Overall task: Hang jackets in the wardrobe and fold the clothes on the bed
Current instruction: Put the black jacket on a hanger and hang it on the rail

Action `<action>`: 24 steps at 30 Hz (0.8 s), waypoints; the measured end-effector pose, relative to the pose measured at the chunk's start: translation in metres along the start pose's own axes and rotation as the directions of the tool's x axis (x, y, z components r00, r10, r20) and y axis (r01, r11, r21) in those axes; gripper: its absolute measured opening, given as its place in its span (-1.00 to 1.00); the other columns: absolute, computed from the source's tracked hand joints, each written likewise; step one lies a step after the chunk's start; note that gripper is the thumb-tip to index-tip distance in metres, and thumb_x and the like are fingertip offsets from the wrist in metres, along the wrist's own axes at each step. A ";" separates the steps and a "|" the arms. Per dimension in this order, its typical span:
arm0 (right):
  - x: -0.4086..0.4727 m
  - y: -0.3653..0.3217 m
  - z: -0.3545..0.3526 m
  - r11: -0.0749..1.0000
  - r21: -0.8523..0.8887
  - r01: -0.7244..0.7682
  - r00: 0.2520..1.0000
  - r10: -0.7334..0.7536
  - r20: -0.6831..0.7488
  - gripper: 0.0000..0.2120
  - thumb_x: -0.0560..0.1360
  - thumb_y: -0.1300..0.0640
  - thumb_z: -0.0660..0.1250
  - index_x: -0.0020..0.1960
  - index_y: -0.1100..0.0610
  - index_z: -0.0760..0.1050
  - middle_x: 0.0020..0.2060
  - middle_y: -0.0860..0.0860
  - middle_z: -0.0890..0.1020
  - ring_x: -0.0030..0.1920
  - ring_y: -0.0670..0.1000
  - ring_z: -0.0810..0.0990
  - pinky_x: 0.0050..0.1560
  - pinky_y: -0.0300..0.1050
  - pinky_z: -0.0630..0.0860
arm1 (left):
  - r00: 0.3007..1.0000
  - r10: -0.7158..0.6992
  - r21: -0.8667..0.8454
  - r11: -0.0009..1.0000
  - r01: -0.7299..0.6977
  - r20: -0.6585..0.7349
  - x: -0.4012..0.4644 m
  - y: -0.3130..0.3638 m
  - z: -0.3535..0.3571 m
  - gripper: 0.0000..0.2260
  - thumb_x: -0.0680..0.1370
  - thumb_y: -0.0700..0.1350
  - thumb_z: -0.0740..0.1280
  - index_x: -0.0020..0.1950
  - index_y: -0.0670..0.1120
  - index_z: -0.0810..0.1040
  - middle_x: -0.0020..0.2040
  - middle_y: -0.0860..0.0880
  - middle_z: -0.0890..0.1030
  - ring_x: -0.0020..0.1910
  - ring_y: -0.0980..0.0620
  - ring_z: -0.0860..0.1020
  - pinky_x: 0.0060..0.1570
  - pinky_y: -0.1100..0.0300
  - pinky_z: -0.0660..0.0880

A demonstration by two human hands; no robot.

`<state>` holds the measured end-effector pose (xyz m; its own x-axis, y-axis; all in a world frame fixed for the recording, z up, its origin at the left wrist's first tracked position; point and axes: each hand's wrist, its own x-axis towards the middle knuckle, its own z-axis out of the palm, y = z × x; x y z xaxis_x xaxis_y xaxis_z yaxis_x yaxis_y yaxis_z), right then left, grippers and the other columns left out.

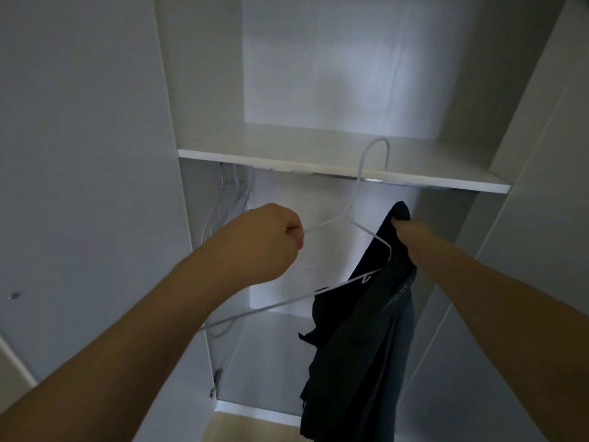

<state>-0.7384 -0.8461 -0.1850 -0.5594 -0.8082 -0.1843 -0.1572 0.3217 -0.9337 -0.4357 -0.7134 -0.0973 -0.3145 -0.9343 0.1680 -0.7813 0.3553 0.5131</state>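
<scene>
I stand in front of an open white wardrobe [318,74]. My left hand [267,237] is closed around the left shoulder of a white wire hanger [360,173], whose hook rises in front of the shelf edge. My right hand [411,234] grips the top of a dark jacket [360,339], which hangs down in folds; most of that hand is hidden by the cloth. The hanger's right shoulder lies against or inside the jacket's upper part. A metal rail [373,179] shows just under the shelf.
A white shelf [287,161] crosses the wardrobe at hook height. Several empty white hangers [229,199] hang at the rail's left end. The open door [79,154] stands at left, another panel [541,154] at right. Wooden floor [255,429] shows below.
</scene>
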 end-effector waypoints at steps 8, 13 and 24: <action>-0.076 -0.028 0.001 0.940 0.342 -0.005 0.963 -0.087 0.254 -0.66 0.57 -0.06 0.31 0.10 0.22 0.57 -0.10 0.15 0.65 -0.14 0.15 0.61 -0.10 0.00 0.57 | 1.000 0.016 -0.112 0.994 -0.015 0.007 0.033 -0.007 0.075 -0.80 0.62 -0.21 0.14 -0.01 -0.12 0.57 -0.08 -0.02 0.55 -0.27 0.12 0.44 -0.27 0.29 0.34; -0.110 -0.038 -0.024 0.851 0.163 0.499 0.841 -0.521 0.147 -0.83 0.58 0.02 0.31 -0.15 0.06 0.53 -0.16 0.04 0.60 -0.14 0.03 0.58 -0.01 -0.04 0.49 | 0.989 0.063 -0.299 0.949 -0.100 -0.131 0.043 -0.025 0.092 -0.80 0.63 -0.17 0.20 -0.11 -0.09 0.59 -0.36 0.14 0.48 -0.40 0.19 0.44 -0.38 0.37 0.28; -0.100 -0.031 -0.049 0.208 -0.548 0.810 0.478 -0.776 0.412 -0.94 0.54 0.24 0.27 0.00 0.18 0.50 -0.07 0.13 0.61 -0.04 0.20 0.55 -0.19 -0.08 0.34 | 0.928 -0.048 -0.681 0.694 -0.235 -0.368 0.052 -0.035 0.081 -0.93 0.65 -0.12 0.22 0.12 -0.06 0.43 -0.16 -0.02 0.48 -0.26 0.13 0.46 -0.26 0.44 0.43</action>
<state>-0.7170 -0.7512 -0.1227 0.1897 -0.8393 0.5094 -0.9321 -0.3171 -0.1752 -0.4680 -0.7717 -0.1745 -0.0562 -0.8954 0.4417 -0.1013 0.4452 0.8897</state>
